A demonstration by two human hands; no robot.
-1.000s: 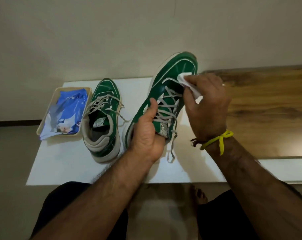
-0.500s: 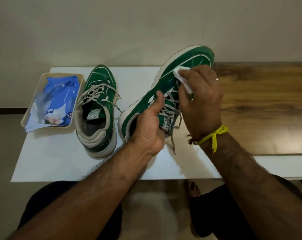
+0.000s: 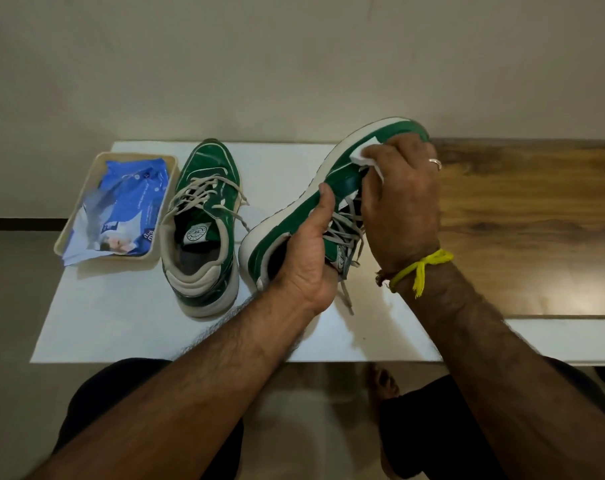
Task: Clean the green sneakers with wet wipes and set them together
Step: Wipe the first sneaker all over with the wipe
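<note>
A round white label (image 3: 195,233) sits on the tongue of the sneaker on the bench (image 3: 204,213); its print is too small to read. The blue wipes pack (image 3: 122,209) carries white lettering, also unreadable, and lies crumpled in a shallow beige tray (image 3: 162,161) at the bench's left end, just beside that sneaker.

The other green sneaker (image 3: 311,202) is held tilted above the bench, sole edge to the left, toe pointing away. The left hand (image 3: 308,258) grips it at the collar, thumb lying along the green side, fingers curled inside out of sight. The right hand (image 3: 401,202) presses a white wet wipe (image 3: 363,154) against the toe, its fingers bent over the wipe and clamping it to the upper. A ring shows on one finger, and a yellow thread (image 3: 420,268) is tied round the wrist.

The bench (image 3: 121,323) has a white top on the left and a wood-grain part (image 3: 536,220) on the right. A plain pale wall stands behind, pale floor below.
</note>
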